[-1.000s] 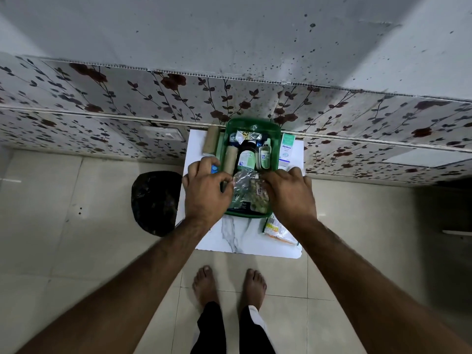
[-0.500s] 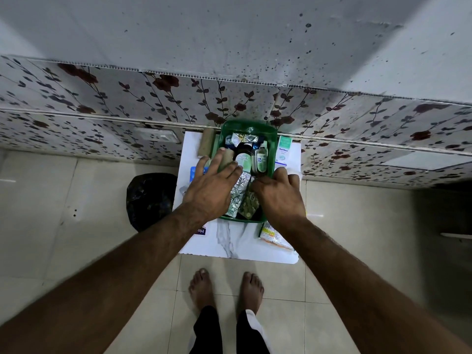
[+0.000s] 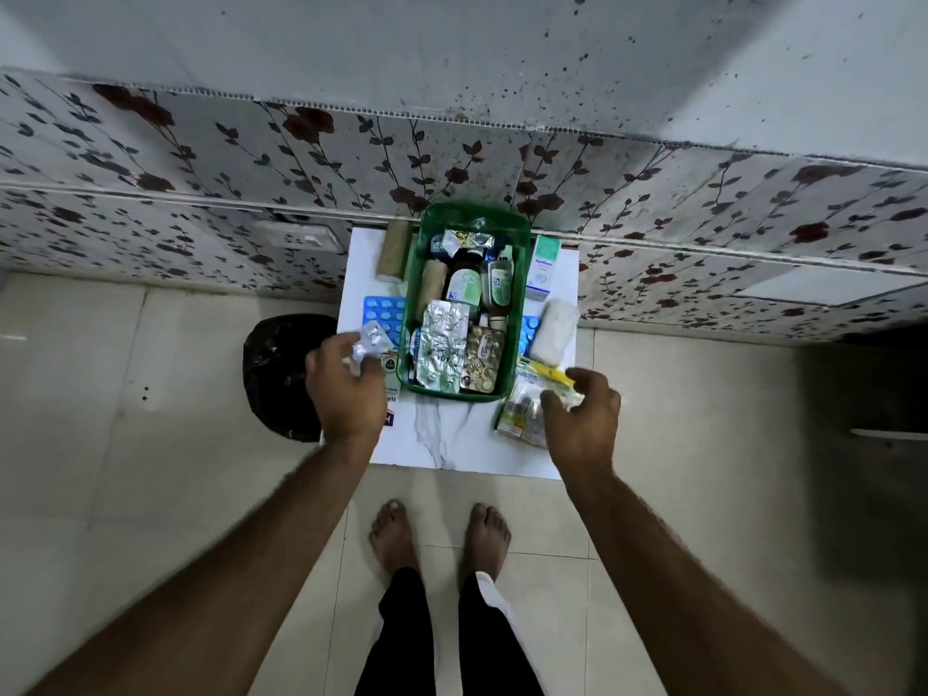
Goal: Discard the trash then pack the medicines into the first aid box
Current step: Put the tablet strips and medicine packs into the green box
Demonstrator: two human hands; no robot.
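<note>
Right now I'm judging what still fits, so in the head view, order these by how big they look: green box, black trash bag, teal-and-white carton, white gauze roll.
1. green box
2. black trash bag, partly hidden by the left hand
3. and 4. teal-and-white carton and white gauze roll: too alike to rank.

Floral wall panel (image 3: 251, 158), floor tiles (image 3: 125, 494).

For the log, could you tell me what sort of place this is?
Probably a home room: tiled floor, floral wall panel, and a small white table holding a green box of medicines.
</note>
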